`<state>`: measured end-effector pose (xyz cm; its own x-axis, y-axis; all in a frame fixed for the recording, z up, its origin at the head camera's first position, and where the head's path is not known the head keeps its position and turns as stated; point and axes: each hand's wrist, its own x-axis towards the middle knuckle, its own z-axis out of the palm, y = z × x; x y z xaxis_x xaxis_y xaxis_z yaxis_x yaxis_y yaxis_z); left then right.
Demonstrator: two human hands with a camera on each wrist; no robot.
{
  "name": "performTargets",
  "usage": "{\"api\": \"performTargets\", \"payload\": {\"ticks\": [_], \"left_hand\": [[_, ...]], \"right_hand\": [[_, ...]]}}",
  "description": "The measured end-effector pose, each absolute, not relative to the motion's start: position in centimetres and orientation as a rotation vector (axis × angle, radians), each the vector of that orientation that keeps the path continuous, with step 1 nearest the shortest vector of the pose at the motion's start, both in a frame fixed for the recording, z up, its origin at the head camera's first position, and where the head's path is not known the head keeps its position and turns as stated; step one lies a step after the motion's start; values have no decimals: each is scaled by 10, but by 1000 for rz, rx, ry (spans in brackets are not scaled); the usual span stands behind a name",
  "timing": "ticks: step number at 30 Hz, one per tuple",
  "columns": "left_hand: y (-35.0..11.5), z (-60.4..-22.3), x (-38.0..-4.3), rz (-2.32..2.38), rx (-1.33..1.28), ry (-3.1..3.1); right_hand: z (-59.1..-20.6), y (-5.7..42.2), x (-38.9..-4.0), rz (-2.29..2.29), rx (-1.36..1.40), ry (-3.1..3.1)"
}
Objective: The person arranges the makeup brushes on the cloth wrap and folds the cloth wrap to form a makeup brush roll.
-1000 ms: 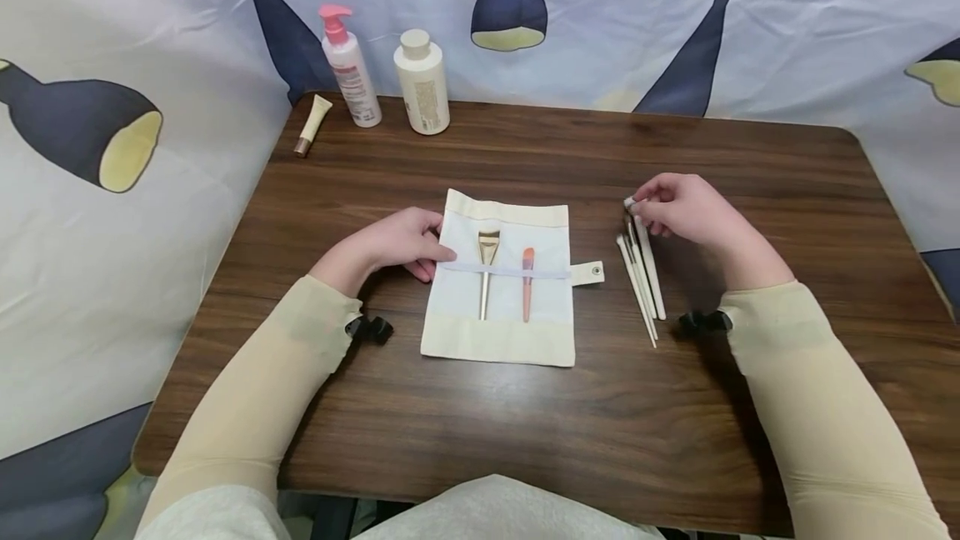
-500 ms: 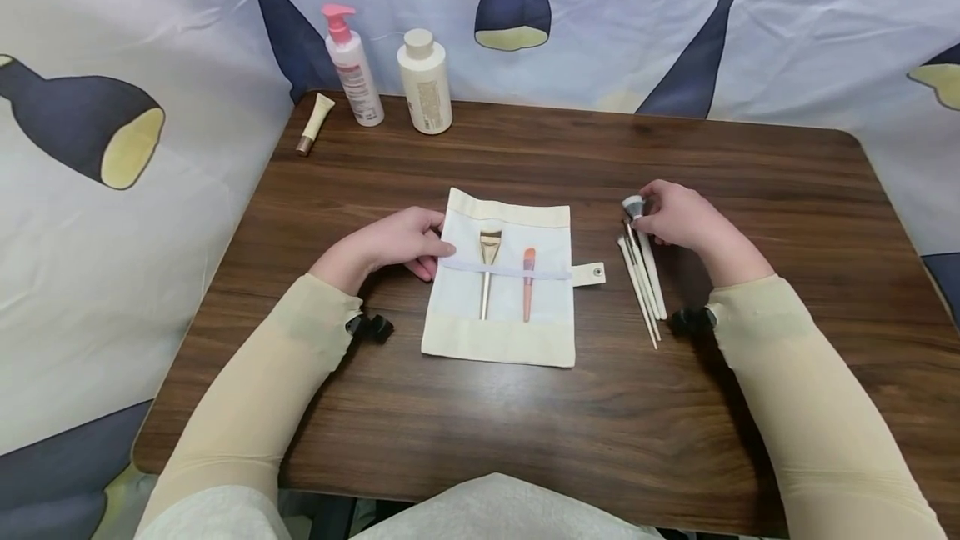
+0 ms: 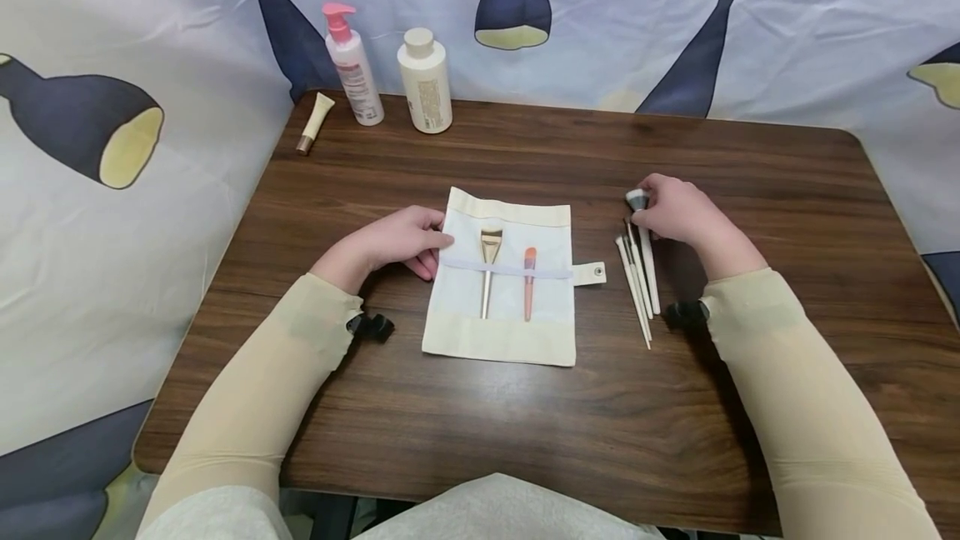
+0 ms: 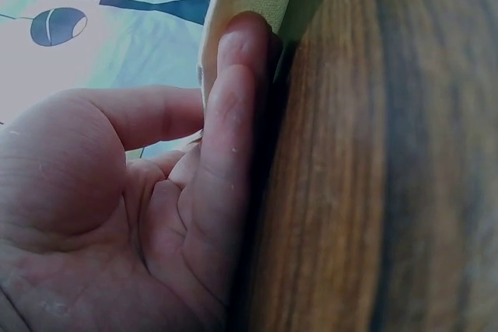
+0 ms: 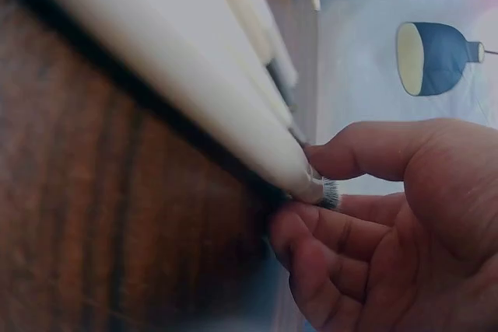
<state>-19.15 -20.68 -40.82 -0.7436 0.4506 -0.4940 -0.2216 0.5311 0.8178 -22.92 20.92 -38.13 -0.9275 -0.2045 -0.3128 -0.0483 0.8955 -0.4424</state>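
Note:
A cream fabric brush roll (image 3: 465,332) lies unfolded at mid-table, a strap with a snap (image 3: 588,273) at its right side. Under its elastic band sit a flat gold makeup brush (image 3: 487,275) and a small pink makeup brush (image 3: 528,283). My left hand (image 3: 405,242) pinches the roll's left edge, thumb in front and fingers behind in the left wrist view. To the right, my right hand (image 3: 681,208) pinches a thick white makeup brush (image 5: 187,75) near its grey-and-white bristle head. Several slimmer white makeup brushes (image 3: 636,286) lie right beside it on the wood.
At the back left of the brown table (image 3: 487,432) stand a pink-topped pump bottle (image 3: 356,77) and a white capped bottle (image 3: 425,83). A small cream tube (image 3: 316,123) lies beside them. A lamp-patterned cloth (image 3: 585,23) hangs behind the table.
My right hand has slid left off the bristle head to the brush's neck, uncovering the head. The thick brush has shifted slightly. My left hand stays at the roll's edge.

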Motion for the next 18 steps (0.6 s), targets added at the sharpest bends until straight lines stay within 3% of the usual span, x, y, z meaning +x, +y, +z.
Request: {"api": "performTargets", "payload": {"ticks": [18], "left_hand": [[-205, -408, -190, 1313, 141, 2034]], "right_hand": [[-361, 189, -225, -1442, -254, 2379]]}}
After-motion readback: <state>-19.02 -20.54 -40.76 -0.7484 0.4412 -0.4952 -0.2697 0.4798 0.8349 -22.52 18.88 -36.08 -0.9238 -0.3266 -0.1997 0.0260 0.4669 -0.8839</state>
